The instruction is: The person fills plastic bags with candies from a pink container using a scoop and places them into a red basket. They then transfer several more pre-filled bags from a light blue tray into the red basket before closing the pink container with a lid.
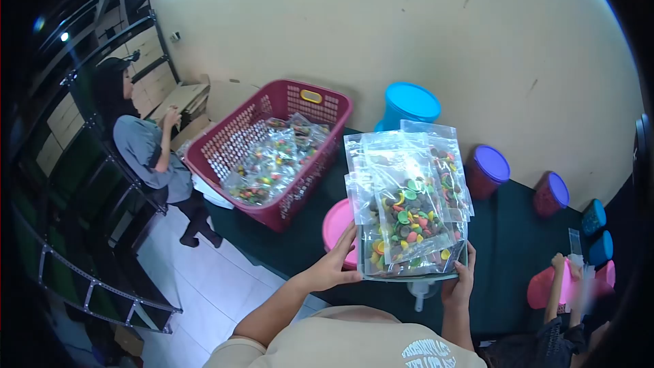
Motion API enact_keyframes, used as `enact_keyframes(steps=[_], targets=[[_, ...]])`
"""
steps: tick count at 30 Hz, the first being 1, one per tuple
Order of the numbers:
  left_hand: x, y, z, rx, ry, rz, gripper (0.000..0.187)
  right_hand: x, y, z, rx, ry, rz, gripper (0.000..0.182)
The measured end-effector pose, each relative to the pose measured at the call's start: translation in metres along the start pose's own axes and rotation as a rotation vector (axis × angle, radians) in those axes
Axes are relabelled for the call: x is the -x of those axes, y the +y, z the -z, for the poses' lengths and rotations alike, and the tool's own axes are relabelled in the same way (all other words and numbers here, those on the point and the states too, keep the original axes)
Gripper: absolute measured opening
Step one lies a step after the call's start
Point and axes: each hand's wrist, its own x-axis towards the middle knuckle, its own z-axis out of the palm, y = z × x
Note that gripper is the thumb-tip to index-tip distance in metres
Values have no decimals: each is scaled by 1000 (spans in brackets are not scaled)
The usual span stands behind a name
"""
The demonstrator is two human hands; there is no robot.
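Observation:
A stack of clear zip bags (409,204) filled with coloured round candies is held upright over the dark table (511,245). My left hand (335,264) grips the stack's lower left corner. At the lower right corner my right hand (460,285) holds it from beneath. The bags appear to rest in a clear tray whose bottom edge shows between my hands. A pink round lid (335,228) lies on the table just behind my left hand.
A maroon laundry basket (272,146) with several filled bags sits at the table's far left. A blue tub (407,105), two purple-lidded jars (489,169) and small blue containers (594,217) line the wall. One person sits on the left (146,150); another person's hand (560,266) holds a pink object on the right.

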Motion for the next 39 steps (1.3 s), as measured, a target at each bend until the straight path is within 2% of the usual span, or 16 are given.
enact_keyframes(steps=[2, 5, 6, 10, 14, 16, 19, 21, 24, 25, 27, 29, 32, 37, 38, 39], targets=[[22, 15, 35, -230, 8, -9, 130, 0, 24, -30, -28, -20, -22, 59], [47, 32, 72, -484, 60, -71, 138, 2, 52, -78, -48, -127, -7, 58], [50, 40, 83, -511, 84, 21, 145, 1, 50, -97, -29, -130, -50, 59], [65, 41, 113, -502, 194, -40, 146, 3, 86, -131, -23, -156, -67, 61], [61, 28, 139, -502, 223, -12, 137, -8, 98, -146, 82, -137, -90, 65], [56, 16, 142, -224, 307, 12, 128, -19, 103, -147, 136, -174, -55, 67], [50, 8, 151, -355, 335, -84, 121, -36, 111, -152, 179, -205, 6, 69], [47, 10, 156, -251, 296, -95, 119, -42, 110, -161, 192, -164, 1, 71], [55, 5, 174, -83, 283, -24, 108, -47, 109, -169, 321, -253, 87, 69], [50, 10, 177, -12, 277, -99, 105, -48, 109, -173, 353, -251, 136, 69], [56, 14, 199, -23, 200, 93, 120, -45, 106, -183, 344, -272, 137, 65], [46, 41, 198, 213, 196, 51, 108, -43, 107, -195, 359, -249, 161, 59], [44, 30, 223, 212, 127, 16, 101, -36, 115, -212, 389, -180, 215, 56], [40, 16, 259, 232, 170, 116, 92, -28, 117, -257, 383, -100, 314, 49], [41, 19, 264, 211, 197, 183, 76, -26, 116, -263, 376, -104, 286, 47], [40, 15, 271, 212, 173, 178, 76, -26, 117, -271, 382, -85, 301, 47]])
